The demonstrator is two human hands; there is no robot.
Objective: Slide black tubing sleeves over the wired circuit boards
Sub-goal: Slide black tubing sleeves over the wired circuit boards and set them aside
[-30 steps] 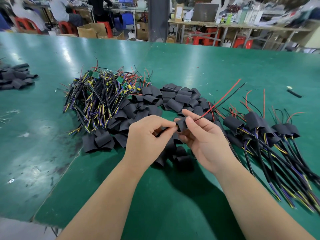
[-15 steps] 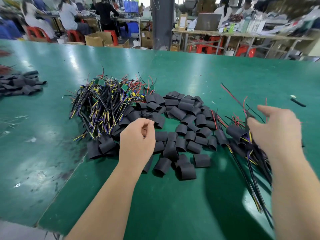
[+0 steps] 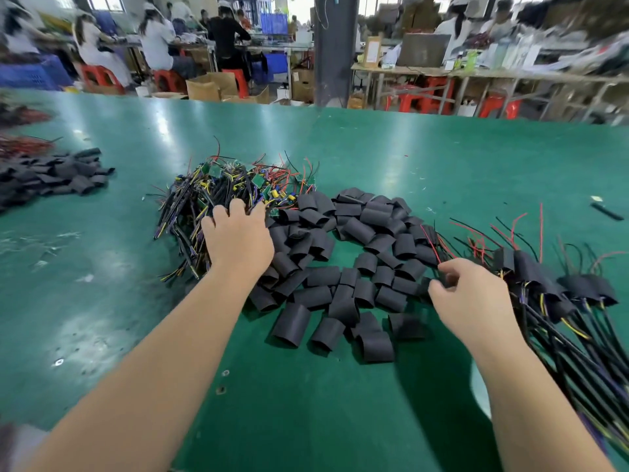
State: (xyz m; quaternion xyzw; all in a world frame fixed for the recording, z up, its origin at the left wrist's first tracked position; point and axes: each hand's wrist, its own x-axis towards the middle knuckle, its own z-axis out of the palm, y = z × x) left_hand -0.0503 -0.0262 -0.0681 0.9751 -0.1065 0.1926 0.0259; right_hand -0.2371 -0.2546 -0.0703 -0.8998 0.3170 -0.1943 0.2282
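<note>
Since half a second ago the left hand (image 3: 238,238) has gone forward off the sleeves and onto the bare boards. The right hand (image 3: 473,296) has come back from the finished pile to the near edge of the loose sleeves.

The glossy green counter (image 3: 374,158) fills most of the view. Spread over its middle lies the heap of short black tubing sleeves (image 3: 360,233), flattened and empty, reaching from beside the left hand across to the right hand. To the heap's left, touching it, is the tangle of wired green circuit boards (image 3: 218,185) — black, yellow, purple and red leads, none yet in a sleeve. At the right edge lies the row of boards already in sleeves (image 3: 585,287), their long black cables running toward the near right corner. Far left, well apart, sits a second heap of black sleeves (image 3: 64,173).

The left hand lies palm down on the tangle, fingers bent and tips sunk among the wires. Whether they close round any wire I cannot tell. The right hand hovers knuckles up, fingers curled, with thumb and forefinger at a sleeve on the heap's right edge — blurred, so it may be pinching the sleeve or only touching it. A small black strip (image 3: 609,211) lies alone on the counter near the far right.
</note>
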